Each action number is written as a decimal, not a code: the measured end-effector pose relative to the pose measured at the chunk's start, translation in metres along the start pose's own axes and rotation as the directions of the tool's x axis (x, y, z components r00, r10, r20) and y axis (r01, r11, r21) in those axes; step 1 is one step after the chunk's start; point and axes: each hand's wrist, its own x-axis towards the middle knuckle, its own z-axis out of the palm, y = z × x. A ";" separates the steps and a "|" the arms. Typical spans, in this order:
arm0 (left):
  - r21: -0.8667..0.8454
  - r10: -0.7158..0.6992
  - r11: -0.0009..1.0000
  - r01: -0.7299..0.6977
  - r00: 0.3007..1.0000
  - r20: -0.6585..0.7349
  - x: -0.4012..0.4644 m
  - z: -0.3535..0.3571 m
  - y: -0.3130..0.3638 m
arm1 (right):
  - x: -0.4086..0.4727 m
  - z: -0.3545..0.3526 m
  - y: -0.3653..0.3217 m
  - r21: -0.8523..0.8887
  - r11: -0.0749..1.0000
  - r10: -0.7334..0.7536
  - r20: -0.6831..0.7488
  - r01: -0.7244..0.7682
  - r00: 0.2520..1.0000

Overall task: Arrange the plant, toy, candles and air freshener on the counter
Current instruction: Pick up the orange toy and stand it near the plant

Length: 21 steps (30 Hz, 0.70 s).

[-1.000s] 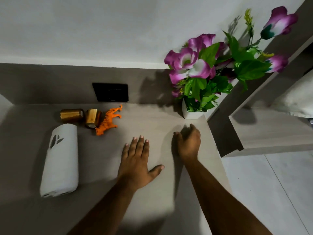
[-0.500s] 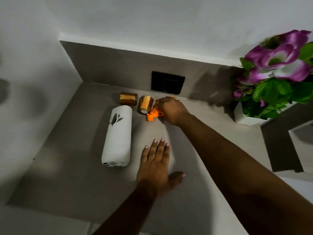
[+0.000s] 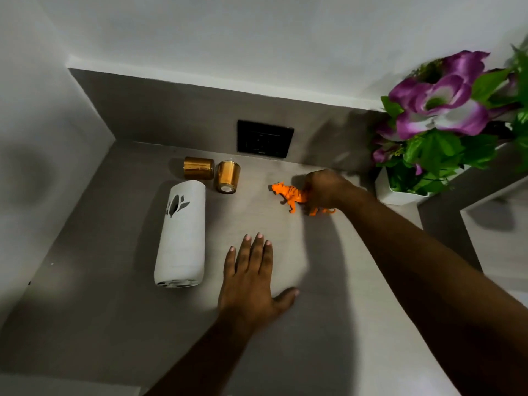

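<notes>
At frame centre the right hand (image 3: 324, 190) pinches the toy tiger (image 3: 291, 194) upright; the left hand (image 3: 251, 277) lies flat, fingers slightly spread. Candles (image 3: 211, 171) and air freshener (image 3: 181, 232), left of centre, remain lying down; plant (image 3: 445, 124) stands at right.

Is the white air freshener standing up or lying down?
Lying down. The air freshener rests lengthwise on the counter, its base end facing the camera.

Left hand (image 3: 249, 277) lies flat, fingers spread; right hand (image 3: 324, 190) reaches forward, closed.
</notes>
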 end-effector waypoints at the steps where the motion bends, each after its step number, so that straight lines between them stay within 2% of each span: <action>1: -0.001 -0.005 1.000 0.005 1.000 -0.002 0.000 0.000 0.000 | -0.001 0.001 0.006 0.061 0.998 0.034 -0.006 -0.034 0.999; 3: -0.001 -0.011 1.000 0.011 1.000 0.004 0.001 0.000 0.000 | -0.008 0.001 0.015 0.123 0.991 0.065 -0.077 -0.055 0.995; 6: 0.010 -0.009 1.000 0.008 1.000 0.013 0.001 0.000 0.000 | -0.024 0.007 0.019 0.060 0.998 0.045 -0.248 -0.032 0.968; 11: 0.039 -0.009 0.999 0.008 1.000 0.023 0.001 -0.001 0.001 | -0.047 0.018 0.016 -0.015 1.000 0.014 -0.207 -0.018 0.978; 16: 0.040 -0.001 0.999 0.001 1.000 0.011 0.002 -0.002 0.001 | -0.058 0.012 0.008 -0.040 0.999 0.017 -0.339 -0.033 0.941; 19: 0.044 0.003 0.999 -0.003 1.000 0.012 0.001 -0.003 0.001 | -0.060 0.009 0.006 -0.082 0.997 -0.021 -0.289 -0.003 0.957; 21: 0.045 0.004 0.999 -0.005 1.000 0.008 0.001 -0.004 0.002 | -0.061 0.009 0.012 -0.025 0.999 -0.028 -0.270 0.023 0.963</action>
